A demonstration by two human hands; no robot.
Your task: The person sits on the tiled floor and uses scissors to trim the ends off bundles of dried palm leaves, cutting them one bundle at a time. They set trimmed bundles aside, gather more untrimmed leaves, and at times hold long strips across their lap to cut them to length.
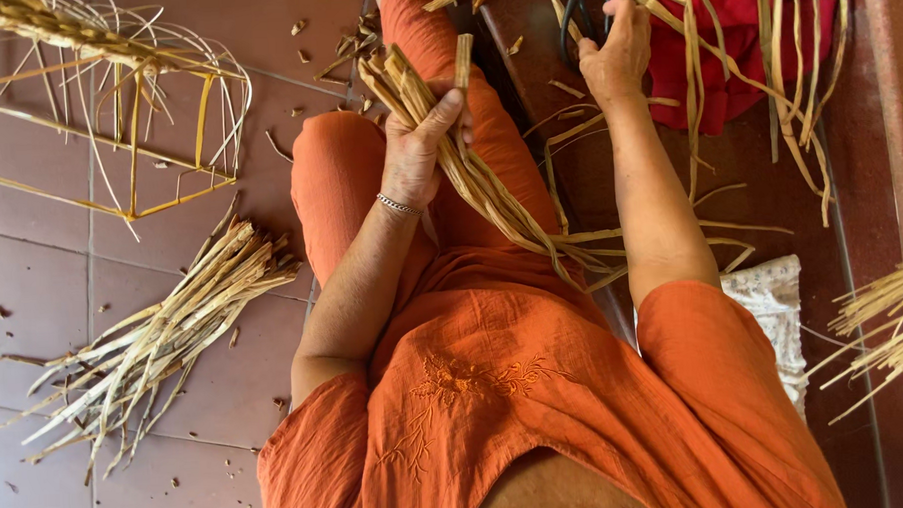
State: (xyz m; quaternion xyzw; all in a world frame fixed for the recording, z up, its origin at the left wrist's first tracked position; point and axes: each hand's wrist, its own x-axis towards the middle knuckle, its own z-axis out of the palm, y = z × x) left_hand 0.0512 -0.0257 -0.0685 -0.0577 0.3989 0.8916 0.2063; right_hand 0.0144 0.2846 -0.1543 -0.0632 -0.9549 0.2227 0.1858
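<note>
My left hand [415,150] is closed around a bundle of flat, pale yellow cane strips [489,188] that runs diagonally over my orange-clad lap; one short strip sticks up beside the thumb. A thin bracelet circles that wrist. My right hand [618,50] reaches forward onto a dark wooden seat [609,168] and closes over black-handled scissors [571,24]. The fingers are partly hidden, and only the handle loops show.
An open, half-woven cane frame [136,105] stands on the brown tiled floor at the upper left. A pile of split strips [164,339] lies below it. Red cloth [734,44] with long strips draped over it sits ahead, a white patterned cloth [773,303] and another strip bundle [889,324] to the right.
</note>
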